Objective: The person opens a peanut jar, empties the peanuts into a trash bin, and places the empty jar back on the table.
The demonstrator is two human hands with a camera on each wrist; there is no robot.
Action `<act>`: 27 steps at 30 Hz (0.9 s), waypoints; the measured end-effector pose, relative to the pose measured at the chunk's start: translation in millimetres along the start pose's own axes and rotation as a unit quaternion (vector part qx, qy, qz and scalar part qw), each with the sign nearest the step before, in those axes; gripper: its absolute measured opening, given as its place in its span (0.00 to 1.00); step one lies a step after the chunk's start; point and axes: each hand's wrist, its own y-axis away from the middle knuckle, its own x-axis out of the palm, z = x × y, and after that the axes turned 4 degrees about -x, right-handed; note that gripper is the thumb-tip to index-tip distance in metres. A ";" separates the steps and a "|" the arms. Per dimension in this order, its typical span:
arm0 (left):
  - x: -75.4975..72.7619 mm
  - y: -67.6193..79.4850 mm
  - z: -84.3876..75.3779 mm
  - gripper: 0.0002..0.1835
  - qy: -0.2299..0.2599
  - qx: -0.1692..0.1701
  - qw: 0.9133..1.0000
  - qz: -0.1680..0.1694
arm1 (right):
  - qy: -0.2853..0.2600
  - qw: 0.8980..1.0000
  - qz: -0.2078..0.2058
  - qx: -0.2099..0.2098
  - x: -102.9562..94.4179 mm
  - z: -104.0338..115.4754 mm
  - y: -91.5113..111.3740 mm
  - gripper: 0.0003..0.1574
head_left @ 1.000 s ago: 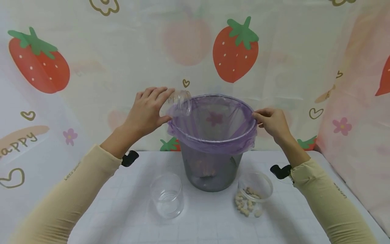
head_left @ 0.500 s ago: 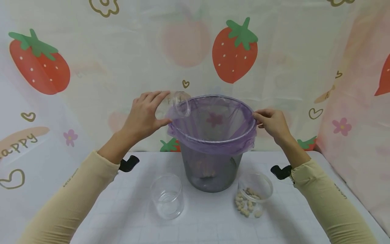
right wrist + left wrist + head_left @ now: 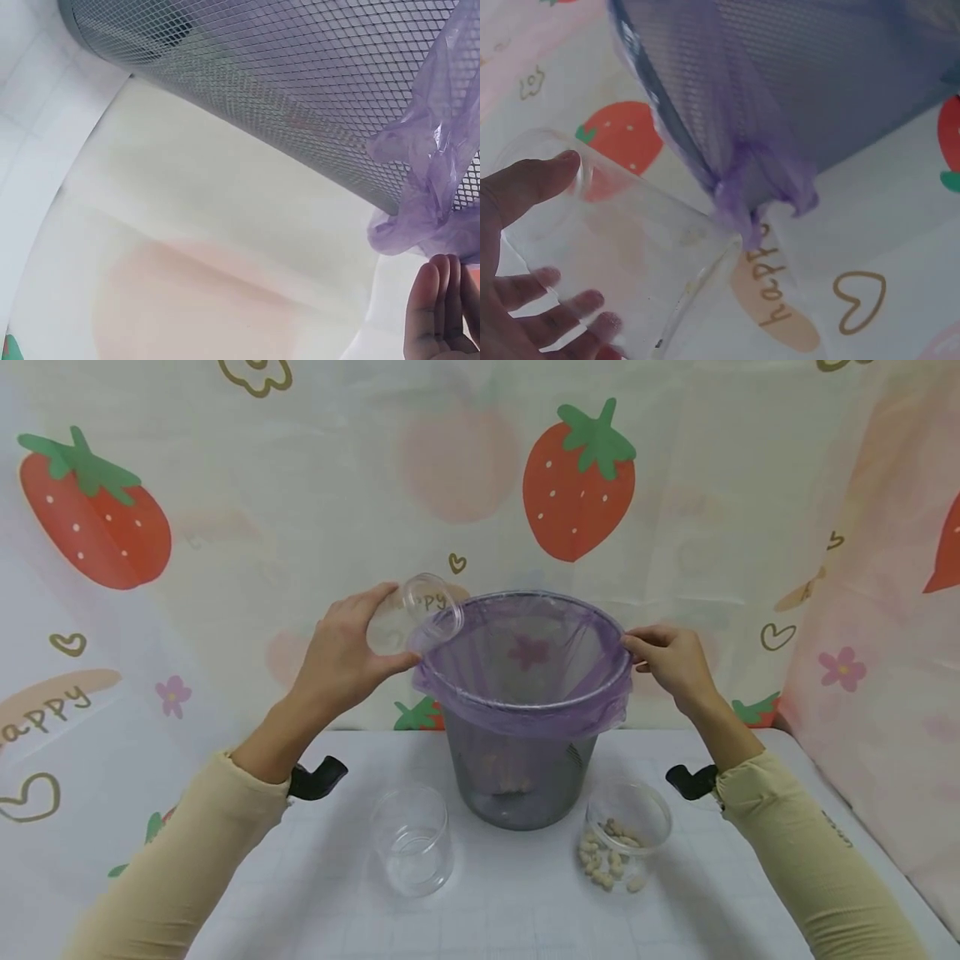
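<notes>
A dark mesh wastebasket (image 3: 517, 810) stands upright on the table, lined with a purple plastic bag (image 3: 536, 722) folded over its rim. My left hand (image 3: 337, 647) grips a clear plastic jar (image 3: 388, 625) by its side, thumb below and fingers above. The jar is tilted, its open mouth overlapping the basket's left rim, and nothing shows inside. In the left wrist view the jar (image 3: 622, 247) lies between thumb and spread fingers, near the bag's gathered edge. My right hand (image 3: 671, 664) pinches the bag at the basket's right rim; in its wrist view the fingers (image 3: 442, 300) meet the bag (image 3: 427, 202).
Front left of the basket stands a second clear plastic jar (image 3: 412, 860), with nothing visible inside. Front right is a clear plastic tub (image 3: 651, 852) holding several peanuts (image 3: 603, 864). Pale shapes show through the basket's lower mesh. A strawberry-printed curtain (image 3: 337, 485) hangs behind.
My left hand has drawn slightly left and lower with the jar. The jar's mouth has turned from sideways to more upward. My right hand stays at the rim.
</notes>
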 end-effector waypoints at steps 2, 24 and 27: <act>-1.4 3.8 -3.1 0.43 0.011 -0.006 1.000 -0.005 | -0.002 1.000 -0.002 -0.003 0.0 0.1 0.7 0.27; -4.7 57.9 -18.9 0.42 0.194 -0.075 0.978 0.005 | -0.009 1.000 -0.005 -0.011 1.0 0.4 0.5 0.27; -1.6 68.0 -22.6 0.42 0.210 -0.077 0.975 0.012 | -0.011 1.000 -0.005 -0.011 1.1 -0.1 0.9 0.27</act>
